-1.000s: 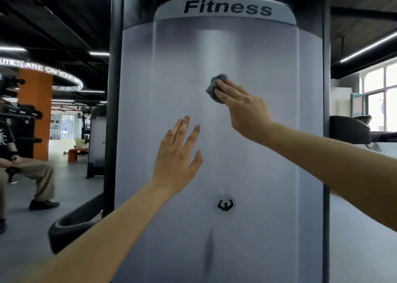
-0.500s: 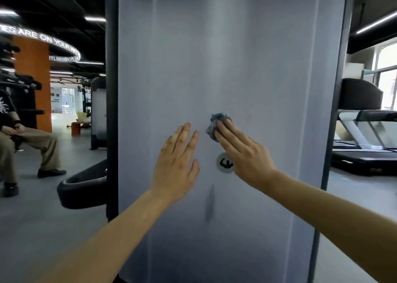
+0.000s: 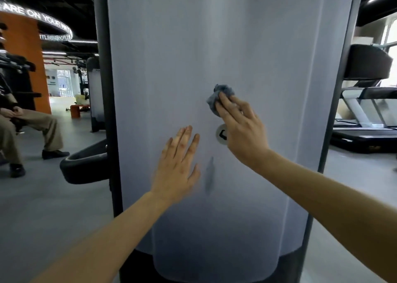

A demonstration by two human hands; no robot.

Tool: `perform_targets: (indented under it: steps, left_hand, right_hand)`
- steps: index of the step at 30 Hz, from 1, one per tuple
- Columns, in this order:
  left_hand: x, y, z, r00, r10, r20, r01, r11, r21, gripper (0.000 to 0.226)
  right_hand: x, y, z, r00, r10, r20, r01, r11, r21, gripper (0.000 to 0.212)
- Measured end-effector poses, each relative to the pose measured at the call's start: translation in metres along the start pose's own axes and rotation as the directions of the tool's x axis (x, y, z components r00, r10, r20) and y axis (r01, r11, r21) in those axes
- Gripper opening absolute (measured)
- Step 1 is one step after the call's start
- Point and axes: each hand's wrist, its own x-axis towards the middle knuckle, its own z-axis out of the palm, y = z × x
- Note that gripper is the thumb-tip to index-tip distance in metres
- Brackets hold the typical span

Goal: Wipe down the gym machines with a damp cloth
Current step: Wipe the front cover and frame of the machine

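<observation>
A tall pale grey shroud panel (image 3: pixel 268 67) of a gym machine fills the middle of the view. My right hand (image 3: pixel 242 132) presses a crumpled blue-grey cloth (image 3: pixel 219 93) against the panel with straight fingers, just above a small round logo badge (image 3: pixel 221 133). The thumb is hidden. My left hand (image 3: pixel 178 166) rests flat on the panel lower left of the cloth, fingers spread and pointing up. A dark vertical smear (image 3: pixel 210 173) marks the panel between my two wrists.
A black upright post (image 3: pixel 105 89) edges the panel on the left, with a black padded part (image 3: pixel 86 164) jutting out low beside it. A person sits at the far left (image 3: pixel 25 121). Treadmills (image 3: pixel 365 115) stand to the right on the grey floor.
My right hand slid the cloth down the panel from near the top to just above the badge. The view dropped with it; the left hand stayed flat on the panel.
</observation>
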Motion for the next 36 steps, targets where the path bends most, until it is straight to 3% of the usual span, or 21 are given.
perform_targets:
  steps: [7, 12, 17, 23, 25, 29, 31, 33, 36]
  left_hand:
    - [-0.024, 0.004, 0.007, 0.997, 0.037, 0.061, -0.038, 0.999, 0.014, 0.079]
    - [-0.030, 0.007, 0.006, 0.996, 0.026, 0.080, -0.026, 1.000, 0.007, 0.088]
    - [-0.033, 0.013, 0.009, 0.998, 0.006, 0.058, -0.007, 1.000, 0.021, 0.092]
    - [-0.043, 0.016, 0.014, 0.998, -0.002, 0.070, 0.002, 1.000, -0.002, 0.095]
    - [-0.047, 0.017, 0.017, 0.996, 0.009, 0.089, -0.010, 1.000, 0.007, 0.093]
    - [-0.054, 0.020, 0.020, 0.992, 0.020, 0.128, -0.023, 1.000, 0.020, 0.092]
    - [-0.057, 0.022, 0.021, 0.990, 0.020, 0.137, -0.023, 1.000, 0.018, 0.093]
    - [-0.059, 0.025, 0.023, 0.991, 0.016, 0.134, -0.019, 1.000, 0.017, 0.095]
    - [-0.063, 0.030, 0.026, 0.992, 0.009, 0.128, -0.011, 1.000, 0.009, 0.095]
  right_hand:
    - [-0.122, -0.034, 0.035, 0.980, -0.178, 0.092, 0.175, 0.984, 0.040, 0.060]
    - [-0.108, -0.006, 0.018, 0.915, -0.368, 0.164, 0.371, 0.928, 0.011, 0.054]
    - [-0.065, 0.003, 0.007, 0.974, -0.201, 0.107, 0.210, 0.975, -0.074, 0.057]
    - [-0.149, -0.045, 0.036, 0.990, -0.106, 0.096, 0.103, 0.994, 0.028, 0.056]
    - [-0.187, -0.054, 0.046, 0.975, -0.181, 0.130, 0.174, 0.983, 0.066, 0.052]
    - [-0.217, -0.050, 0.048, 0.871, -0.434, 0.231, 0.427, 0.900, 0.083, 0.048]
    - [-0.199, -0.045, 0.041, 0.905, -0.376, 0.199, 0.365, 0.927, 0.089, 0.046]
    - [-0.170, -0.039, 0.032, 0.969, -0.209, 0.135, 0.203, 0.978, 0.057, 0.050]
    - [-0.154, -0.036, 0.032, 0.992, -0.078, 0.099, 0.073, 0.996, 0.053, 0.053]
